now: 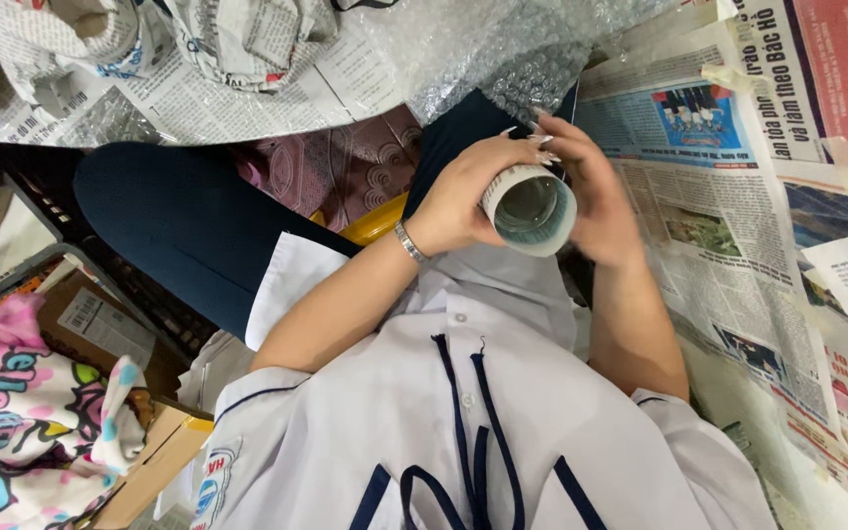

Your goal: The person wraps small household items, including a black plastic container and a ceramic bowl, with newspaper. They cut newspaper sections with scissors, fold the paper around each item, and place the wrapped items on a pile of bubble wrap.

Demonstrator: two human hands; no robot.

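Glass [530, 206], paper-wrapped: mouth facing the camera, long axis running away from view. Left hand [463, 191] and right hand [591, 186] both closed around its sides.

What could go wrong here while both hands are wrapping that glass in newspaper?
1. The paper-wrapped glass is held in the air between the left hand and right hand, not resting on anything; a slip could drop it.
2. Its mouth looks uncovered, so the rim may be unprotected.
3. Loose newspaper sheets and bubble wrap crowd the floor; something fragile could be hidden under them.
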